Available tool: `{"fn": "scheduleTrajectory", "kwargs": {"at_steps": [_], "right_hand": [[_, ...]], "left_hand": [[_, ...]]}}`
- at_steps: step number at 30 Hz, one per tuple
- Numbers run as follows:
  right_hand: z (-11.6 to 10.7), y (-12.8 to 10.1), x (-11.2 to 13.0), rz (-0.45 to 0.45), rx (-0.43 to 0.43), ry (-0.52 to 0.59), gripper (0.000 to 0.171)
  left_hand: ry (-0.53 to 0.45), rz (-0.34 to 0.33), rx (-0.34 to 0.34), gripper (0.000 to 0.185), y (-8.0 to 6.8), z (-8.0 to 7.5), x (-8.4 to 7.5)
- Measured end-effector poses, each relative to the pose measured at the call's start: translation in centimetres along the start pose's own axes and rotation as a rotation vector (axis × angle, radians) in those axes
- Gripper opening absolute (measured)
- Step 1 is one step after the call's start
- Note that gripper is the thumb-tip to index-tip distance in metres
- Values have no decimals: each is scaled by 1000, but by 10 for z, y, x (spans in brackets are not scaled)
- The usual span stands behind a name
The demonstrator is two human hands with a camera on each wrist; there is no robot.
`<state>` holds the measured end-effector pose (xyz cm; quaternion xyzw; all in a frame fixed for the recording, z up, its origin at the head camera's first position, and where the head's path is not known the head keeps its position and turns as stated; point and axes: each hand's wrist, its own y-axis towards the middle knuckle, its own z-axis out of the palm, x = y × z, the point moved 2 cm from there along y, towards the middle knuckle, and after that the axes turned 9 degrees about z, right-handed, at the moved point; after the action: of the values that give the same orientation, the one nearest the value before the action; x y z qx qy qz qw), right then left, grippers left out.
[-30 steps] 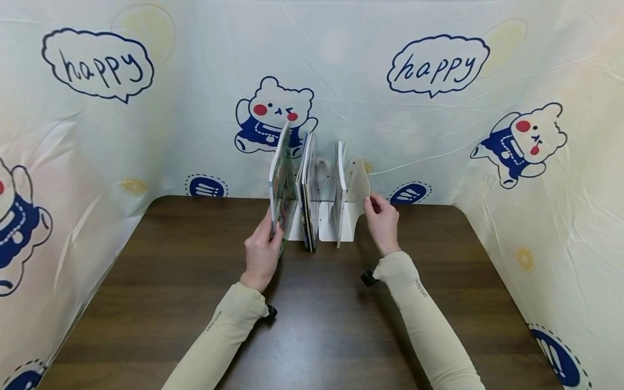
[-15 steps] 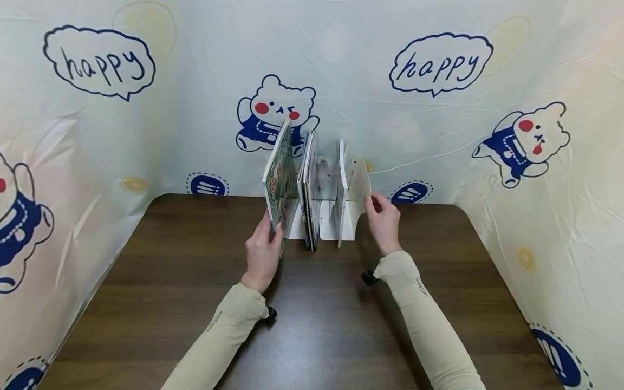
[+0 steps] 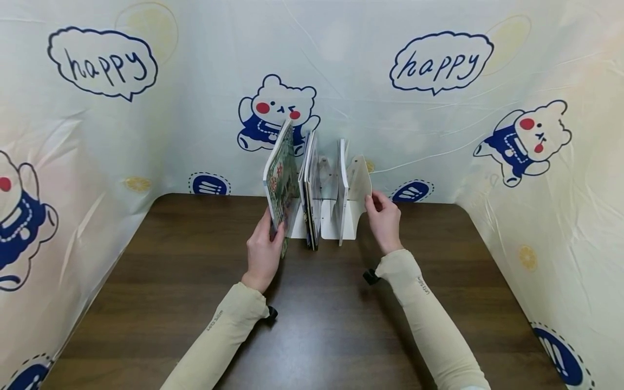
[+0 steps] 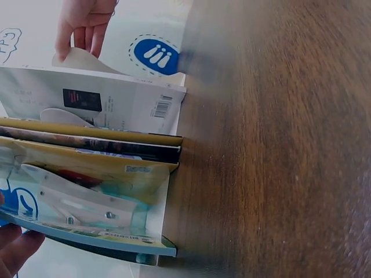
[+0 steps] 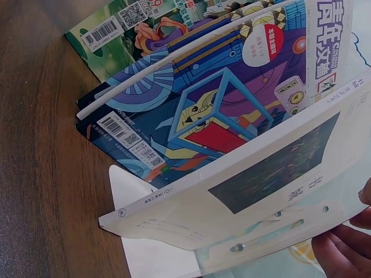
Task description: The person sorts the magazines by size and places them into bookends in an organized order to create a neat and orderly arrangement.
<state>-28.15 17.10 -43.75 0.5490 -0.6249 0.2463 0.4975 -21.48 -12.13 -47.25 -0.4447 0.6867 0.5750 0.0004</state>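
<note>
My left hand [image 3: 263, 255] holds a green-covered magazine [image 3: 283, 181] by its near edge, thumb on the right face and fingers on the left. The magazine stands upright at the left end of a white book rack [image 3: 333, 219]. Several magazines [image 3: 310, 195] stand pressed together in the middle of the rack, and a white-covered book [image 3: 343, 189] stands farther right. With thumb and fingers, my right hand [image 3: 384, 223] pinches the edge of the rack's right end panel [image 3: 359, 181]. In the right wrist view, that panel [image 5: 249, 249] rises beside the white book [image 5: 232, 191].
The rack stands near the back edge of a dark wooden table [image 3: 322, 325]. Behind it hangs a pale curtain [image 3: 351, 70] printed with bears, and similar cloth runs along both sides. Each wrist wears a small black camera.
The green magazine's near upper edge has swung slightly left, showing more of its cover. Both hands stay at almost the same places. The head view has shifted a little.
</note>
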Motion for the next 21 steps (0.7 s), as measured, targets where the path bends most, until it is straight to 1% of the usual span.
{"fn": "scheduleTrajectory", "kwargs": {"at_steps": [8,16,18,21], "right_hand": [[0,2,-1,-5,17,-8,31],[-6,-12,-10,6,45,-42,30],[-9,-17,-13,2,49,-38,31],[-15,-25,-16,-1,55,-38,33]], "left_hand": [[-15,-20,20,58,3,-2,0],[-88,-64,72,51,-2,-9,-3],[-87,-68,86,47,-4,-13,-4],[-46,-63,110,41,-6,-21,-5]]}}
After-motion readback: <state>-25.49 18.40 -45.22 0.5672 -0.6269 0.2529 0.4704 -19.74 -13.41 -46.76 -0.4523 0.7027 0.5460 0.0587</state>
